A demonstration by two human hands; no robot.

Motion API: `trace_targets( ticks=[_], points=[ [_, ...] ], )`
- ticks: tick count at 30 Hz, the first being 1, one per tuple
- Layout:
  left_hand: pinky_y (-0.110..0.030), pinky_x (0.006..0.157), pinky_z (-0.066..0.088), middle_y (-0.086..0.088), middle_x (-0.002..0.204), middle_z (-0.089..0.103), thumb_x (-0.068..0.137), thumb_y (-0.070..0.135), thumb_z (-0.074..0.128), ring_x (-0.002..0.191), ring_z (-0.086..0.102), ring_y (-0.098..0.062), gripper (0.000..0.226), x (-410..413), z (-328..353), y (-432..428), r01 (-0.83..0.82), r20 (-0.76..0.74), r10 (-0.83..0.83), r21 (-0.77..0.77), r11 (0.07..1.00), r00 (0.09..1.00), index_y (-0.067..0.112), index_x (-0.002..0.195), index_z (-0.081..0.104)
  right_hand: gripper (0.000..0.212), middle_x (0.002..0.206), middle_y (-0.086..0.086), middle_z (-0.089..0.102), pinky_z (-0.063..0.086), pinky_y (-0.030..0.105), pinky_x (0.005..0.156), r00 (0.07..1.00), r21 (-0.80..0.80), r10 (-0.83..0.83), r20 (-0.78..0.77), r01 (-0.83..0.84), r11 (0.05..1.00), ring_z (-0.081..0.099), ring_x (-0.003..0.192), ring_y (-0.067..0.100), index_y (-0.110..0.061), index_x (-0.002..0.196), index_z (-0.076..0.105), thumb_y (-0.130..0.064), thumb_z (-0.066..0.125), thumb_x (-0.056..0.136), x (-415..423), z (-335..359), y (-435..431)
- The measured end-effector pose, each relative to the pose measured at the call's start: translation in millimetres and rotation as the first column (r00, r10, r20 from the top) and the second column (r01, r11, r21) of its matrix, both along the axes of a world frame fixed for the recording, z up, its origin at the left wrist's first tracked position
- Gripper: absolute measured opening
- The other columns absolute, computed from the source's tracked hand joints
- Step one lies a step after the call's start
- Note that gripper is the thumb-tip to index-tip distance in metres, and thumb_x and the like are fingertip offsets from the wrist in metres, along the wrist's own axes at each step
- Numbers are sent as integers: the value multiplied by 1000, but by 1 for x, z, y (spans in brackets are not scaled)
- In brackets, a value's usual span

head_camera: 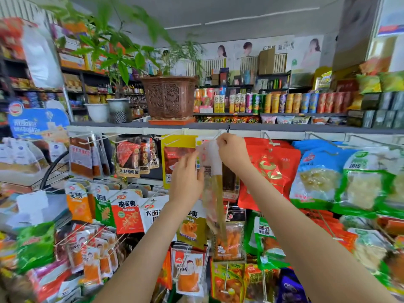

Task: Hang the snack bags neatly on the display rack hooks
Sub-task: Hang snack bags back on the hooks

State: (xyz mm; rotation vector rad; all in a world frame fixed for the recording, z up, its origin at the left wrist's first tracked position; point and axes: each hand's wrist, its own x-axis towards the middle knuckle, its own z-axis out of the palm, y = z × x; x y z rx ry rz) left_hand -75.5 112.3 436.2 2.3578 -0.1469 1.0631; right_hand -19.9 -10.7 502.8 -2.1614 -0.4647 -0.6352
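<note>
I see the right hand raised, its fingertips pinching the top edge of a pale, see-through snack bag, which hangs straight down below that hand. Just above its knuckles sits a dark hook; blur hides whether the bag is on it. The left hand is flat, fingers nearly straight, touching the bag's left side. A yellow pack hangs just beyond the left hand, a red pack beside the right wrist
</note>
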Motion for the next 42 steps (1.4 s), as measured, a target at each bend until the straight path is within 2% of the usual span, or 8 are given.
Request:
trace_targets(
  ticks=[6, 11, 16, 19, 23, 29, 38, 42],
  points=[
    [-42, 107, 22, -5, 134, 47, 94, 33, 51, 126, 37, -25, 42, -15, 2, -1, -197, 1, 197, 63, 978, 980, 23, 134, 45, 29, 63, 3, 45, 24, 31, 55, 983, -90, 178, 41, -174, 981, 35, 56, 13, -11, 60, 39, 11, 38, 79, -33, -21, -15],
    [-45, 85, 38, 10, 63, 48, 90, 24, 58, 86, 58, -28, 10, -46, -29, 9, -118, -251, 111, -11, 993, 962, 16, 86, 63, 18, 86, 21, 65, 38, 38, 72, 973, -123, 232, -23, -233, 965, 56, 84, 35, 6, 82, 61, 4, 44, 83, -45, -79, -18],
    [-38, 71, 42, -14, 74, 66, 87, 11, 60, 77, 60, -32, 11, -78, -85, 10, -129, -299, 148, 82, 988, 943, 4, 84, 68, 17, 97, -3, 60, 25, 35, 83, 950, -429, 302, -76, -304, 850, 41, 103, 19, -20, 93, 67, -33, 57, 88, -68, -134, 0],
    [-34, 65, 43, -13, 77, 69, 84, 4, 58, 74, 61, -31, 13, -93, -114, 19, -131, -327, 168, 132, 983, 930, 7, 85, 71, 29, 90, 1, 59, 24, 37, 83, 941, -566, 312, -129, -328, 756, 42, 96, 20, -17, 93, 64, -43, 53, 88, -84, -160, 15],
    [-34, 63, 40, -10, 77, 66, 88, 15, 59, 74, 59, -28, 13, -106, -134, 37, -113, -430, 177, 170, 979, 886, 9, 88, 71, 28, 65, 7, 48, 41, 36, 73, 890, -532, 379, -256, -456, 713, 43, 77, 24, -14, 62, 45, -19, 56, 88, -90, -185, 35],
    [-24, 56, 35, 2, 80, 57, 94, 22, 55, 72, 52, -14, 15, -120, -155, 92, -113, -603, 121, 51, 992, 788, 13, 100, 64, 13, 90, 12, 64, 46, 40, 80, 871, -409, 357, -337, -477, 778, 52, 88, 25, -3, 83, 62, -12, 55, 89, -86, -211, 62],
    [-26, 53, 36, -4, 70, 63, 90, 17, 56, 65, 53, -16, 14, -102, -183, 197, -85, -589, 85, 28, 996, 803, 14, 85, 69, 16, 82, -1, 57, 22, 34, 75, 932, -525, 303, -199, -363, 770, 53, 92, 23, -17, 85, 59, -24, 48, 94, -80, -264, 189],
    [-28, 50, 35, 11, 51, 42, 86, 12, 55, 48, 38, -5, 16, -79, -182, 272, 16, -546, 53, 121, 993, 836, 13, 81, 70, 14, 79, -4, 54, 16, 32, 71, 951, -411, 240, -197, -302, 860, 53, 92, 21, -19, 91, 65, -21, 51, 92, -68, -279, 261]
  ],
)
